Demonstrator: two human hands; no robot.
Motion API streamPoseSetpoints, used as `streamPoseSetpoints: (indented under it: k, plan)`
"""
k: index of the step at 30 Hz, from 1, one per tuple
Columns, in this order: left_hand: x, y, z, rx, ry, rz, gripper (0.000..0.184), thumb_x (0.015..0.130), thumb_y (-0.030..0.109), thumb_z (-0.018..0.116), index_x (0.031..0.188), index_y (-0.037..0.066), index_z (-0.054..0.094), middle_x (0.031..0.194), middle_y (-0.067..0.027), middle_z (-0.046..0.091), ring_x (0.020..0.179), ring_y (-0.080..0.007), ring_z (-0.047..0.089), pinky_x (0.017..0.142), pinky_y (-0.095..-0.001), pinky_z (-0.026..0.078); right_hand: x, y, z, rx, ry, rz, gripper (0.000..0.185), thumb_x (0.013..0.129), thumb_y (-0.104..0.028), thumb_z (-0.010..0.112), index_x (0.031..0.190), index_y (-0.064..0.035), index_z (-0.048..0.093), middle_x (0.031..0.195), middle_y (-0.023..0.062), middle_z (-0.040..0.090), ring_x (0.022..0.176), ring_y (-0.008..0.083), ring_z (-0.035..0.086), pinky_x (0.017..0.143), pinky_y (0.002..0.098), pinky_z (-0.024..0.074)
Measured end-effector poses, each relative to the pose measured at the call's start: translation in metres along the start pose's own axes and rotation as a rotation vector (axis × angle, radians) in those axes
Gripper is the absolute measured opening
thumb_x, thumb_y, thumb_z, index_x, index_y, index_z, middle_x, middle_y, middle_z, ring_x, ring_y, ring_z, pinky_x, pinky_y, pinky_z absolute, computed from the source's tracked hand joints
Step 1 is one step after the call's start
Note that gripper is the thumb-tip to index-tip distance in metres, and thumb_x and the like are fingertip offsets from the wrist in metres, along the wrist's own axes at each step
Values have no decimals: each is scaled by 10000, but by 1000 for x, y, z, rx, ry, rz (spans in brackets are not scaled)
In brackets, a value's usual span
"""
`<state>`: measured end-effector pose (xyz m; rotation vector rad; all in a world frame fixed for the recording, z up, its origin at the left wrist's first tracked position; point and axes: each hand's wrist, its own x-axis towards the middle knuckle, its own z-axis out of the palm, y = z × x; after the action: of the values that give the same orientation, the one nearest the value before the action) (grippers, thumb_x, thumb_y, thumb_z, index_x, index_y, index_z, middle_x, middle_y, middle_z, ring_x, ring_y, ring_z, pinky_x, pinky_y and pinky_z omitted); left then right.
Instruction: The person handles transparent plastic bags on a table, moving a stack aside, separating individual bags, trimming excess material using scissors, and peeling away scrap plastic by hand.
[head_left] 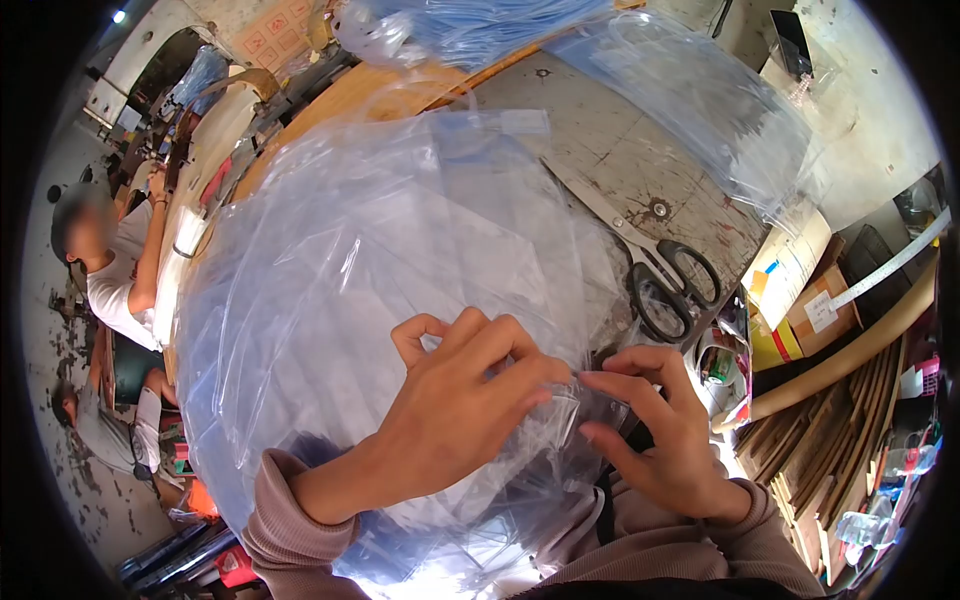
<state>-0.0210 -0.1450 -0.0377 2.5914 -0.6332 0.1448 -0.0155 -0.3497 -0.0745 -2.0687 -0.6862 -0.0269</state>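
A large pile of clear plastic sheets or bags (pixel 330 260) covers the middle of the work table. My left hand (pixel 465 400) lies over its lower right part, with thumb and index finger closed on a plastic edge. Close by, my right hand (pixel 660 430) has its index fingertip almost at the left fingertips. Its thumb stands apart from that finger, beside the crumpled plastic. Big scissors with black handles (pixel 650 250) rest beyond the hands, blades pointing away to the left. Nearer my lap, more plastic hangs over the sleeves and clothing.
More clear plastic (pixel 700 95) lies at the far right of the table, and a bluish bundle (pixel 480 30) at the back. A phone (pixel 791 42) is at the upper right. Cardboard strips (pixel 830 460) stand low at right. Another person (pixel 120 270) sits at left.
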Motion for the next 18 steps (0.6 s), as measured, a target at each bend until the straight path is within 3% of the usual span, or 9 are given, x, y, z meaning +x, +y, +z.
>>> streamPoseSetpoints:
  k: [5,7,10,14,16,18]
  plan:
    - [-1,0,0,19,-60,-20,190,732,150,706,906,216,672,777,57,461,727,-121,424,738,-352,178,7,5,-6,85,-41,4,282,706,17,686,965,-24,583,895,104,538,792,228,558,641,289,468]
    - [0,-1,1,49,-36,-3,152,715,139,712,846,183,651,779,48,460,730,-128,430,737,-358,180,10,3,-10,256,-166,141,209,709,58,657,884,-4,561,876,114,538,729,236,570,615,287,474]
    - [0,-3,4,135,38,14,145,692,138,723,769,141,601,775,32,465,727,-142,436,731,-368,201,10,1,-14,156,-170,36,187,720,77,647,865,9,551,861,115,539,678,233,575,584,289,474]
    - [1,-8,4,167,67,57,206,661,141,739,713,115,541,762,17,467,710,-159,443,725,-379,238,9,-1,-14,154,-140,47,193,725,72,655,873,3,553,844,107,532,662,224,565,567,295,469]
    - [2,-11,2,204,73,70,171,655,42,640,755,149,551,758,30,440,701,-123,450,738,-361,277,8,1,-17,156,-139,107,216,728,61,669,907,-11,572,823,88,517,629,186,543,548,273,452]
    - [3,-10,1,196,69,70,175,650,42,639,749,150,545,754,32,440,697,-121,451,739,-360,283,7,3,-22,180,-173,164,236,730,53,674,936,-22,586,816,76,510,623,167,531,546,262,442]
